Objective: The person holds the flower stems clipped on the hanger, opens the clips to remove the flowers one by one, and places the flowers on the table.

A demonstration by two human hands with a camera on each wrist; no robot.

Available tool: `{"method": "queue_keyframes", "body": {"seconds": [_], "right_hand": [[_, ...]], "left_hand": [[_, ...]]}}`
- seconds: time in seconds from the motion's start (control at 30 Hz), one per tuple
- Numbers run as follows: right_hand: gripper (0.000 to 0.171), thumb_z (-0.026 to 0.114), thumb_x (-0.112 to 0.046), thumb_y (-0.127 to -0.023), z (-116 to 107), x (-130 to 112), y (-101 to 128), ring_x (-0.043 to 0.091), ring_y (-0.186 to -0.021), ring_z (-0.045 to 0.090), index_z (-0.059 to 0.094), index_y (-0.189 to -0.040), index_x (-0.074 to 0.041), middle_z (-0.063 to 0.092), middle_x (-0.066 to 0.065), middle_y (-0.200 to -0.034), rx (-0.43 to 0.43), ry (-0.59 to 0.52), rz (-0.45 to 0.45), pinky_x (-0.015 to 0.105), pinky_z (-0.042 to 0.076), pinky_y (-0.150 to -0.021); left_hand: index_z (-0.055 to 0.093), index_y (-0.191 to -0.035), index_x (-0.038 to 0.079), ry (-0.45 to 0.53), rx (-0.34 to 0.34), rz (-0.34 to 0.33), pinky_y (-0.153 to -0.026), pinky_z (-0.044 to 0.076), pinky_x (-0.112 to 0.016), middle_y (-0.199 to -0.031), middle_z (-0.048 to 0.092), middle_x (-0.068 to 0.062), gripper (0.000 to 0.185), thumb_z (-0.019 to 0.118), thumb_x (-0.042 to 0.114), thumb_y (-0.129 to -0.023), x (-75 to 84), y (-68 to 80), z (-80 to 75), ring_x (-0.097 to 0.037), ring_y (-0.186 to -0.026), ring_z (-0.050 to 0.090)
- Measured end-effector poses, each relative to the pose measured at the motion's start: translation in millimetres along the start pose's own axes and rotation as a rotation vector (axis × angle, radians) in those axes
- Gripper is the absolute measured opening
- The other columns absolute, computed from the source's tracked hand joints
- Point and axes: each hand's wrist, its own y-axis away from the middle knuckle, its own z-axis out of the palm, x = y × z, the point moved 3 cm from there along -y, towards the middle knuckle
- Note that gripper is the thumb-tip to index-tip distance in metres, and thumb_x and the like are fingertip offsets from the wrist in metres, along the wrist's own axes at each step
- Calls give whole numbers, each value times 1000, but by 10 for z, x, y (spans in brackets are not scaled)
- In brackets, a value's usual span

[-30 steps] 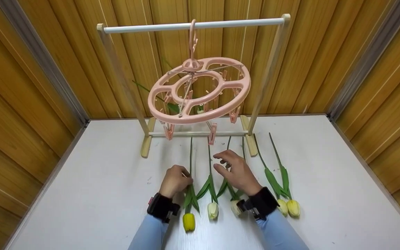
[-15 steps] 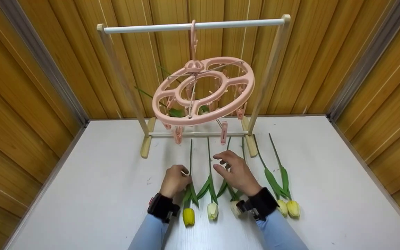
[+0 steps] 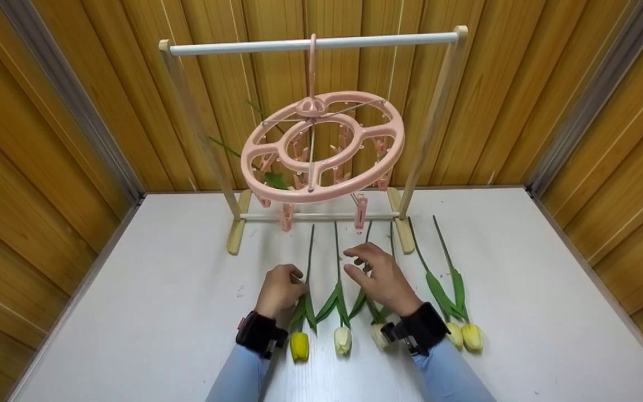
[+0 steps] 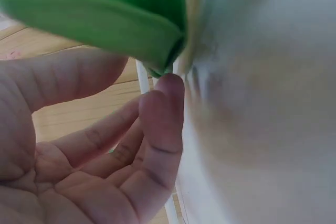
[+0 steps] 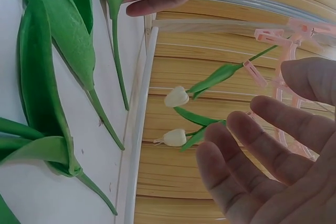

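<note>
A yellow tulip (image 3: 299, 347) with a green stem and leaves lies at the left end of a row of artificial tulips, flower toward me. My left hand (image 3: 280, 290) holds it where the leaves join the stem; in the left wrist view the fingertips (image 4: 163, 108) are right at the stem below the green leaf (image 4: 105, 22). Over the stems to the right hovers my right hand (image 3: 384, 279), fingers loosely bent and nothing in them. Between the hands lies a white tulip (image 3: 342, 340). Another pale tulip (image 3: 379, 335) is partly hidden by the right wrist.
A pink round clothes hanger (image 3: 321, 192) with pegs hangs from a rack bar (image 3: 232, 49) above the far table. Clipped up behind it are two white tulips, one a white tulip (image 5: 176, 96). Two pale yellow tulips, including a tulip (image 3: 472, 338), lie at right.
The yellow tulip's flower has shifted slightly up and left, and its stem end has swung right. The hanger has swayed and turned a little. The right hand has stayed put.
</note>
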Motion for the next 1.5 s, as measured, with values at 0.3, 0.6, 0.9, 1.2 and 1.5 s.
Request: {"method": "queue_keyframes", "body": {"seconds": [0.3,0.6,0.9,1.2,1.5], "right_hand": [[27,66,-12,-101,-43,-54,19,31,-99,67,69,-124,0,67,18,-121,4,18,-18,48,56,-81],[27,67,-11,-100,-112,-139,26,31,-100,67,69,-125,-1,68,15,-120,16,-2,-53,45,57,-82],[25,69,-6,-97,-265,-268,-7,27,-98,68,71,-122,0,68,15,-117,81,-9,-107,39,58,-81],[25,70,-2,-95,-344,-411,-53,23,-94,69,71,-121,0,70,11,-114,137,-9,-191,36,58,-78],[25,68,2,-95,-385,-563,-77,24,-94,68,71,-120,-1,70,11,-112,168,-42,-260,31,57,-79]], "left_hand": [[73,-105,-8,11,111,88,-69,52,-35,-87,71,-12,22,70,5,-87,41,25,-163,-22,-75,63],[72,-110,-4,84,311,218,-78,56,-44,-104,73,-19,20,67,2,-91,192,55,-390,-30,-87,70],[70,-115,-6,181,479,277,-80,56,-45,-112,68,-22,24,62,-2,-92,349,-2,-633,-35,-94,68],[63,-120,-8,236,609,269,-81,50,-40,-116,60,-26,27,60,-1,-94,448,-154,-928,-37,-99,64],[53,-137,-8,288,530,185,-99,49,-50,-135,54,-27,43,60,6,-98,478,-451,-1109,-41,-121,58]]}}
